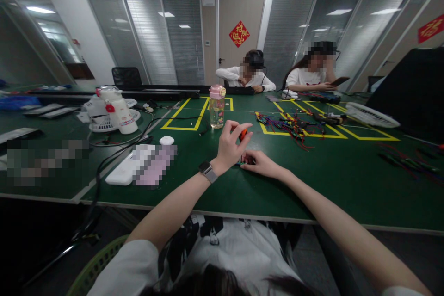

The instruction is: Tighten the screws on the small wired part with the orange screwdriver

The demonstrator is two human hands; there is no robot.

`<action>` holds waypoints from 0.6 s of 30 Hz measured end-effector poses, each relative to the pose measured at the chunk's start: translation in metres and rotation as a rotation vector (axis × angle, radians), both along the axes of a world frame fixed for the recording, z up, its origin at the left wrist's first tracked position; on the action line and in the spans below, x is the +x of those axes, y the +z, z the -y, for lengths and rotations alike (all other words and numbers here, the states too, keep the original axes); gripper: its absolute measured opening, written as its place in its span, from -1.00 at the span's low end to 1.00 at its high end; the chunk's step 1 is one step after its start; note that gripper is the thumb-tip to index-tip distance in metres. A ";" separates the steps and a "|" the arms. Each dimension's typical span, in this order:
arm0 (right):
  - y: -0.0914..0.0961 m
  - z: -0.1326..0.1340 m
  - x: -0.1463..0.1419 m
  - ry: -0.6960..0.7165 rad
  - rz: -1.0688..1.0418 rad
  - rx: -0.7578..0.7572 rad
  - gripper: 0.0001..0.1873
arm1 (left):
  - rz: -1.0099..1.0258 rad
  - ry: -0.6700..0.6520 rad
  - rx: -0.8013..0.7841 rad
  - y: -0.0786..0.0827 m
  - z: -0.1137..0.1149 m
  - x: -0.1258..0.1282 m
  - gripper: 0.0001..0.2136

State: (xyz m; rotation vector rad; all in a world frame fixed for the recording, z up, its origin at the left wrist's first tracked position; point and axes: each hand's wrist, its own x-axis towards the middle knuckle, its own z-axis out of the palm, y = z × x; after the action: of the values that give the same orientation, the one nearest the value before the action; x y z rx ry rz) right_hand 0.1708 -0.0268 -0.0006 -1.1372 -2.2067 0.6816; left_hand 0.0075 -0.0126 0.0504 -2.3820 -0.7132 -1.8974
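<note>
My left hand (pixel 233 144), raised a little above the green table, is closed around an orange-handled tool (pixel 243 134). Its handle shows between the thumb and fingers, while its lower end is hidden. Just below and to the right, my right hand (pixel 262 164) rests on the table with fingers curled. A small green piece with wires, seemingly a circuit board (pixel 239 163), peeks out at its fingertips. Most of that piece is covered by my hands.
A pink-lidded water bottle (pixel 217 110) stands beyond my left hand. Wired circuit boards (pixel 294 122) lie tangled within yellow tape at right. A white power bank (pixel 126 169), an earbud case (pixel 167 140) and black cables (pixel 100 171) are at left. Two people (pixel 244 74) sit opposite.
</note>
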 end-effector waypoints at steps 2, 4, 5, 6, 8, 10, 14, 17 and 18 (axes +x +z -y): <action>0.000 0.000 0.000 -0.005 0.001 -0.002 -0.86 | 0.002 -0.009 -0.003 0.000 0.000 0.000 -0.78; 0.000 0.000 0.000 -0.007 0.003 -0.004 -0.85 | -0.012 -0.037 -0.021 0.000 0.001 0.000 -0.74; 0.000 0.000 0.000 -0.006 0.005 -0.005 -0.85 | -0.022 -0.053 -0.028 0.000 0.001 0.000 -0.72; 0.000 0.000 0.000 -0.003 0.005 -0.005 -0.85 | -0.031 -0.068 -0.033 0.001 0.001 0.000 -0.70; 0.000 0.000 0.000 0.005 0.001 -0.003 -0.85 | -0.040 -0.086 -0.032 0.001 0.001 0.000 -0.69; 0.000 0.000 0.000 0.007 -0.005 -0.001 -0.85 | -0.032 -0.085 -0.030 0.001 0.000 0.000 -0.70; 0.000 0.000 0.000 0.002 -0.003 -0.001 -0.85 | -0.019 -0.047 -0.029 0.001 0.000 0.001 -0.73; 0.001 0.000 0.000 0.001 0.000 -0.002 -0.85 | -0.028 -0.037 -0.038 0.000 0.002 0.000 -0.74; 0.001 0.001 0.000 0.001 0.002 -0.004 -0.85 | -0.035 -0.039 -0.042 0.001 0.003 0.000 -0.73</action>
State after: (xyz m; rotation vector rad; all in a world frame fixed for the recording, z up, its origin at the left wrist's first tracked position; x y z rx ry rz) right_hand 0.1706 -0.0274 0.0004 -1.1394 -2.2080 0.6862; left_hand 0.0075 -0.0152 0.0509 -2.4660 -0.7165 -1.8687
